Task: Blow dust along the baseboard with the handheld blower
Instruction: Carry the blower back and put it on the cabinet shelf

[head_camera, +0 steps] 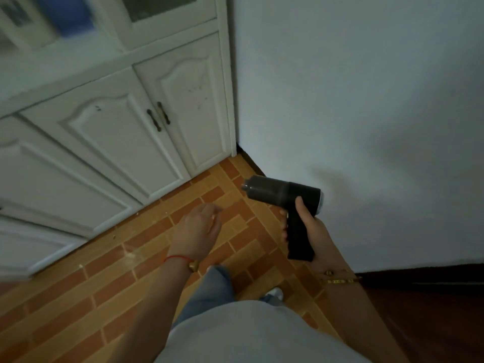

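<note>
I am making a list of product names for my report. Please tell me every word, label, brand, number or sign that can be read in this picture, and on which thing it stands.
None can be read.
Handheld blower, held by the right hand: no visible lettering on the dark body.
Framed picture behind the cabinet glass: too blurred to tell whether it carries text.
Wall, floor tiles: no writing.

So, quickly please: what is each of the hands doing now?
Left hand: open, fingers relaxed, holding nothing.
Right hand: closed around the handle of the black blower.
</note>
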Tool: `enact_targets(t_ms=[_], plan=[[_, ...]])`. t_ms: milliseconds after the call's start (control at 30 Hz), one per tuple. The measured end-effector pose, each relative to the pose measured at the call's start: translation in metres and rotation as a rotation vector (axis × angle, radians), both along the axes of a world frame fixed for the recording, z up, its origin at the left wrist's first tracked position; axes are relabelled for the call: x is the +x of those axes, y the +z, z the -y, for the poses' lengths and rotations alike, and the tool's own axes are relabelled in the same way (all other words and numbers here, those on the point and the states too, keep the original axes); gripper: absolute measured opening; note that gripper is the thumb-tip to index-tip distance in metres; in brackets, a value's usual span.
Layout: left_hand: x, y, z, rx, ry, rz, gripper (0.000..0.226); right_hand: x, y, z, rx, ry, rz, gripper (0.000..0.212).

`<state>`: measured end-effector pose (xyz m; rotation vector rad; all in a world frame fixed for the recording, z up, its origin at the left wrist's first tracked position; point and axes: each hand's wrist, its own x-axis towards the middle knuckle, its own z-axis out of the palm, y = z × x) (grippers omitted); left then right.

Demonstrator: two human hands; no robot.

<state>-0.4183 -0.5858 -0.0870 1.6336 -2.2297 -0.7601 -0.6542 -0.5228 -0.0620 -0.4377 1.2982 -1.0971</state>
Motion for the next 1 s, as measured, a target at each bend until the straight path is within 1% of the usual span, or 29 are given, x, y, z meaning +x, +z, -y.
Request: enact_targets(t_ms=[67,233,300,467,633,767,1000], plan=[[0.029,0.001,-0.003,-0.006,0.07,-0.011,0.023,0.023,0.001,0.012,0.01,0.063,0.016,0.053],[0.115,0.003,-0.007,-0.048,0.222,-0.011,0.021,0.096,0.001,0.044,0.015,0.19,0.064,0.05],[0.157,0.004,-0.008,-0.066,0.282,0.015,0.02,0.136,0.0,0.06,0.009,0.239,0.065,0.05],[0.278,0.009,-0.009,-0.084,0.417,0.092,0.022,0.255,-0.001,0.099,-0.001,0.333,0.086,0.042],[0.381,0.013,-0.01,-0.078,0.523,0.152,0.024,0.36,-0.001,0.132,0.014,0.48,0.123,0.041],[0.438,0.018,-0.005,-0.098,0.625,0.135,0.022,0.423,0.0,0.155,0.009,0.556,0.188,0.037],[0.506,0.011,0.027,-0.133,0.748,0.096,0.021,0.504,-0.001,0.21,0.009,0.643,0.257,0.043]])
